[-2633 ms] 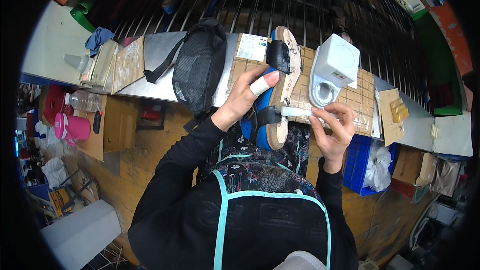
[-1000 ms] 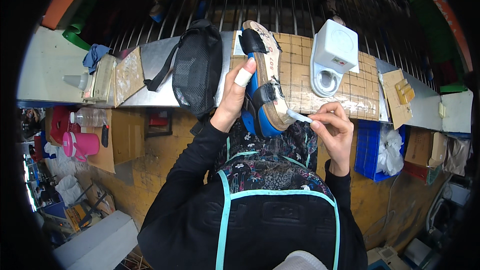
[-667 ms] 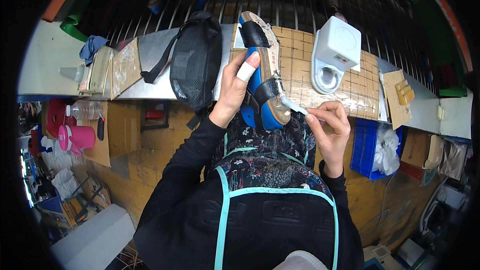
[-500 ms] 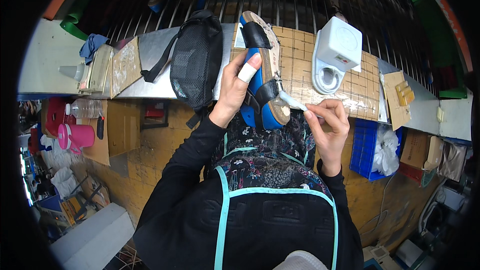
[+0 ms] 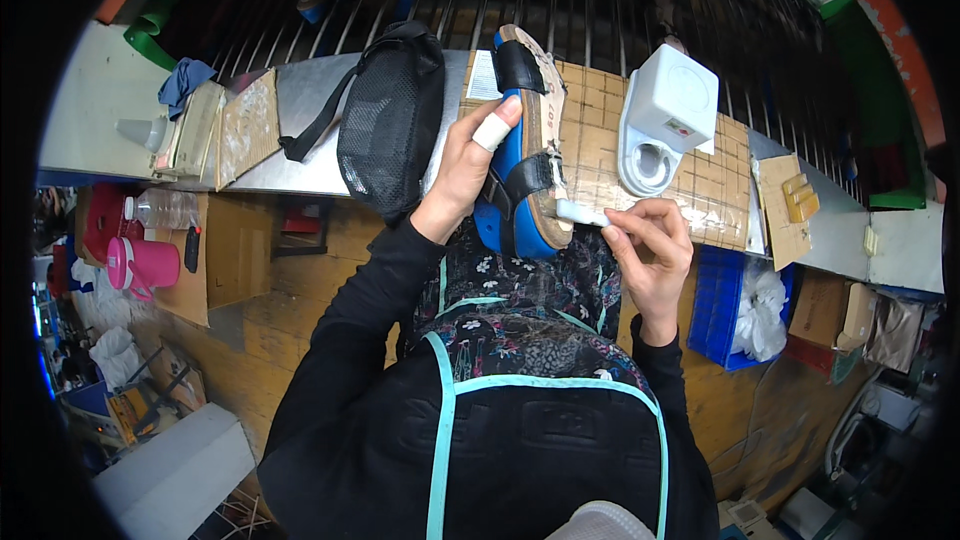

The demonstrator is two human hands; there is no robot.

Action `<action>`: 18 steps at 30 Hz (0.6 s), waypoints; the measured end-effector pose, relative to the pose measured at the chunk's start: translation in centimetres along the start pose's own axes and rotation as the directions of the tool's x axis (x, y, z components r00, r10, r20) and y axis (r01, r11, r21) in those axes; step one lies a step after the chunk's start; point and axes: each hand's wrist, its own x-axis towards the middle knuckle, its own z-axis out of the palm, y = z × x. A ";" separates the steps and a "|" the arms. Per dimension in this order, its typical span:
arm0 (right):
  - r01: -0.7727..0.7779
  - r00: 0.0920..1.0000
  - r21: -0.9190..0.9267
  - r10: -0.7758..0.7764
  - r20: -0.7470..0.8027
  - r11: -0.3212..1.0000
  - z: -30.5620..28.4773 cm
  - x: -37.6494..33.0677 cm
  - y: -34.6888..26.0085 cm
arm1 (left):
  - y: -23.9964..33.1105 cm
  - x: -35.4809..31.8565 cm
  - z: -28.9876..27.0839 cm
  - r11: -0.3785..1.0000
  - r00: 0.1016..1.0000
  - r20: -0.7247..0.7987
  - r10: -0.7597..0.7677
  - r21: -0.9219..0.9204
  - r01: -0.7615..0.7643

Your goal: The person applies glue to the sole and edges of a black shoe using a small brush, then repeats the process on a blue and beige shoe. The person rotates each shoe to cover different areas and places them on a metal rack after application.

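Note:
My left hand (image 5: 465, 165), its thumb wrapped in white tape, grips a sandal (image 5: 518, 180) around its middle. The sandal's black straps wrap over a blue shoe last (image 5: 510, 145), and its pale underside faces up to the right. Between the thumb and fingers of my right hand (image 5: 650, 250) is a slim white brush-like applicator (image 5: 582, 213). Its tip touches the sandal's edge at the near end, just below the lower strap. Beyond my right hand, a white plastic pot (image 5: 655, 125) with a round cup at its front stands on a cardboard sheet (image 5: 595, 130).
A black mesh bag (image 5: 392, 125) lies on the metal bench left of the sandal. Dark metal bars (image 5: 560, 0) run behind the bench. Below it are a blue crate (image 5: 718, 305) with white plastic at right and a pink jug (image 5: 145, 265) at left.
The applicator's tip has shifted slightly along the near end of the sandal, and my right hand has moved a little left. The sandal has turned slightly in my left hand.

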 end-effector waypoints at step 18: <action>0.180 0.984 0.010 -0.180 -0.004 0.984 -1.3 1.0 -0.4 | 1.5 1.0 1.5 0.887 0.925 0.159 -0.344 -0.269 0.376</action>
